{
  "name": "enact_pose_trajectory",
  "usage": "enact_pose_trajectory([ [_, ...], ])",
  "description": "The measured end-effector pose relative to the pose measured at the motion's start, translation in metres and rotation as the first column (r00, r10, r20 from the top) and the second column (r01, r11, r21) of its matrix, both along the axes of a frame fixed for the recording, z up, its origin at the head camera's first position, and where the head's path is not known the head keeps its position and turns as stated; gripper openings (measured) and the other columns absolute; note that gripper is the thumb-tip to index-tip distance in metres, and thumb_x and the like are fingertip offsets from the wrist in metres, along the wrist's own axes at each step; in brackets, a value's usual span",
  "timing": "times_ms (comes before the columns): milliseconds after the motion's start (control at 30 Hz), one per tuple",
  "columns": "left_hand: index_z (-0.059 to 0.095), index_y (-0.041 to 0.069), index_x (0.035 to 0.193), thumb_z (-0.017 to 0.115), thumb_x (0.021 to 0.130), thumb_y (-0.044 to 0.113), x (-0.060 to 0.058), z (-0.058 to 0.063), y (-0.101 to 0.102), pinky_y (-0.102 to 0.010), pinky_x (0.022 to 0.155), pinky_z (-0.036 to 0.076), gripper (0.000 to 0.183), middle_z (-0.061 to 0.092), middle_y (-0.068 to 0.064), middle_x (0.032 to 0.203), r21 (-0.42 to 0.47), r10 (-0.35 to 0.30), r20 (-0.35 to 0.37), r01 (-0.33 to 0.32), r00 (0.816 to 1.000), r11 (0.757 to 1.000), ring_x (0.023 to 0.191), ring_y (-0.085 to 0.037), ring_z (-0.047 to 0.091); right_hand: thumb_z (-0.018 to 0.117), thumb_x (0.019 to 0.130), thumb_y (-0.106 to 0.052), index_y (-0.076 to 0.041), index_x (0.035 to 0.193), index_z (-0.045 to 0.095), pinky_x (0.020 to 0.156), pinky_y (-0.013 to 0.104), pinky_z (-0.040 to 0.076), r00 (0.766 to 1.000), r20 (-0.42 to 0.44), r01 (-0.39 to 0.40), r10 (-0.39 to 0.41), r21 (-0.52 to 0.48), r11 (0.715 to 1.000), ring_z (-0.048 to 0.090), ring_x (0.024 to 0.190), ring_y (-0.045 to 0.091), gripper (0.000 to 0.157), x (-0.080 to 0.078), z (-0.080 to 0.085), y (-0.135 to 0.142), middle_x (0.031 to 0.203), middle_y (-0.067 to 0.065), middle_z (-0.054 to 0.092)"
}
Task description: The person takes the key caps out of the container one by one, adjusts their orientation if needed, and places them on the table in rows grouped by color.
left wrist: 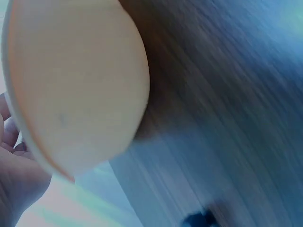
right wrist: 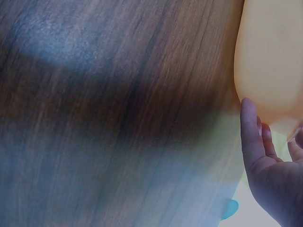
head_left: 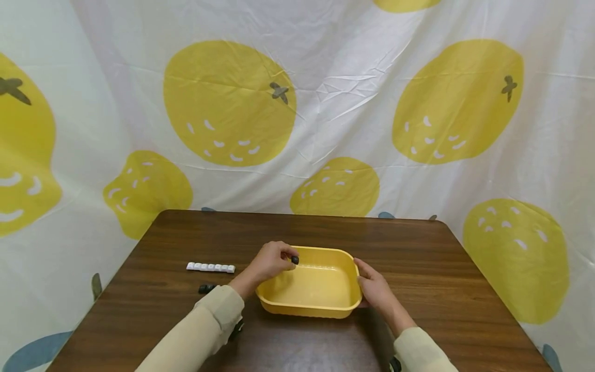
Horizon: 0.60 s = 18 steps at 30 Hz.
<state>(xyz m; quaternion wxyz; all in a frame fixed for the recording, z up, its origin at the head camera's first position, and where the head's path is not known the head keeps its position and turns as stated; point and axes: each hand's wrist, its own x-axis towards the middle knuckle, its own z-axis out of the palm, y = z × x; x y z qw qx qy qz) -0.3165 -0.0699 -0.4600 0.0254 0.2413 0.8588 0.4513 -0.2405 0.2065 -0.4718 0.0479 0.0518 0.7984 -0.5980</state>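
Note:
A yellow plastic bin [head_left: 307,312] stands on the table in the head view, with its inner floor showing. Over its far left part, my left hand [head_left: 274,258] pinches a small black keycap [head_left: 295,260] between thumb and fingertips. On the bin's right side, my right hand [head_left: 375,289] grips the wall near the rim; the right wrist view shows fingers [right wrist: 252,135] against the outer wall. To the left lies a row of several white keycaps [head_left: 210,267]. Closer to me, black keycaps [head_left: 206,289] lie beside the left sleeve, which partly hides them.
The brown wooden table [head_left: 441,289] extends around the bin on every side. Behind it hangs a white curtain [head_left: 334,119] printed with yellow lemons, close to the table's far edge. Dark straps show at both wrists.

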Motion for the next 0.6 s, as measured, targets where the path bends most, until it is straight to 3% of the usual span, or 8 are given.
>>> enact_pose_trajectory([
  [300,0.074,0.002,0.106,0.075,0.082,0.003,-0.001,0.005,-0.037,-0.031,0.069,0.048,0.023,0.064,-0.003,0.093,-0.008,0.123,0.012,-0.123,0.992,0.992,0.079,-0.018,0.055,0.038,0.099,-0.001,-0.003,0.153,0.032,0.054,0.044,0.057,1.000,-0.007,0.004,-0.004,-0.003,1.000,0.066,0.069,0.028,0.054,-0.001,-0.001,0.001,0.120,0.033,0.053],
  [600,0.072,0.001,0.108,0.074,0.083,0.006,0.004,0.004,-0.083,-0.032,0.066,0.048,0.025,0.062,-0.003,0.087,-0.010,0.179,0.029,-0.178,0.984,0.984,0.077,-0.018,0.055,0.039,0.101,-0.003,-0.006,0.154,0.034,0.055,0.042,0.057,1.000,0.015,0.011,-0.011,0.007,1.000,0.066,0.069,0.027,0.053,-0.001,-0.002,0.002,0.120,0.030,0.054],
])
